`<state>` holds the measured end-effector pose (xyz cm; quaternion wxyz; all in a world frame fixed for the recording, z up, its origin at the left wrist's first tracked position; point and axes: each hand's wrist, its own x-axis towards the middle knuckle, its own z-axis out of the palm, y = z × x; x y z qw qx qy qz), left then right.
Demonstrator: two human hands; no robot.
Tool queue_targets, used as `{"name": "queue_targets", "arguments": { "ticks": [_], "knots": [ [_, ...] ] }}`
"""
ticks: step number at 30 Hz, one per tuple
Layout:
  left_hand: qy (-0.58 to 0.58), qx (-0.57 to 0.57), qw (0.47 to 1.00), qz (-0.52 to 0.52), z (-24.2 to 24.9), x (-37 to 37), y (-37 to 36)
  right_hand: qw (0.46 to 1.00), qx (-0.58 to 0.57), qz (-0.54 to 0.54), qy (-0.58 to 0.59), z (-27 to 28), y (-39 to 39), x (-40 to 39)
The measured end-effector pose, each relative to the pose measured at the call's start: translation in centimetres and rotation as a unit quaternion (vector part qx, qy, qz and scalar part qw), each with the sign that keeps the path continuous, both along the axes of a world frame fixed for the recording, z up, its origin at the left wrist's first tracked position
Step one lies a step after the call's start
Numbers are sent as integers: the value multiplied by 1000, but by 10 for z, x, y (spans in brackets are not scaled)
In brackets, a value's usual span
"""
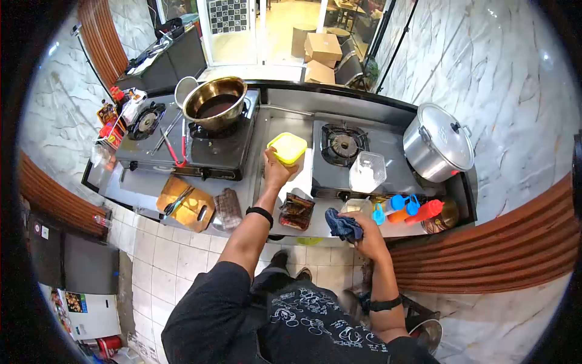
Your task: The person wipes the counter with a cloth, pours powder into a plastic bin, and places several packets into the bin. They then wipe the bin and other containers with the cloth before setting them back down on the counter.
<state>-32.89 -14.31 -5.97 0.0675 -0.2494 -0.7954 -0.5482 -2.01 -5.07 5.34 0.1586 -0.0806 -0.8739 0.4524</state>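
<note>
My left hand (279,171) is closed on the near edge of a small container with a yellow lid (288,147), over the steel counter between the two stoves. In my right hand (368,235) is a bunched dark blue cloth (343,225), held at the counter's front edge. A dark printed packet (296,211) lies between my hands. Just beyond my right hand stands a tub with pale contents (356,207), partly hidden by the hand. A clear plastic container (367,172) with something white inside sits on the right stove (327,176).
A brass pot (215,103) with dark liquid stands on the left stove (224,159), beside red-handled tongs (177,156). Scissors (179,200) lie on a wooden cutting board (197,212). Squeeze bottles (423,211) and a large lidded aluminium pot (436,145) are on the right.
</note>
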Motion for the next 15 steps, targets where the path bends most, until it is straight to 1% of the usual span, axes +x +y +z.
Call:
{"name": "queue_targets", "arguments": {
  "ticks": [1,3,4,5,9,11,12,13,15],
  "knots": [
    [-9,-3,1000,-6,-14,-12,15,1000,-3,-6,-9,-3,9,-11],
    [-20,-1,998,58,-39,-29,34,1000,6,-18,-21,-4,16,-25],
    [-32,-15,997,67,-44,-36,39,999,27,-20,-2,-7,21,-35],
    [-40,-15,997,65,-50,-44,45,999,27,-22,-9,-8,25,-42],
    [-57,-29,995,71,-61,-74,67,998,28,-30,-46,-12,39,-77],
    [-65,-58,992,87,-62,-86,76,999,23,-19,-41,-14,45,-95],
    [-72,-65,990,101,-63,-92,80,997,-11,-22,-69,-13,45,-102],
    [-77,-67,990,101,-68,-98,86,997,-13,-21,-75,-11,45,-111],
    [-51,-36,992,114,-77,-110,94,996,-23,-17,-83,-9,44,-128]
  ]
}}
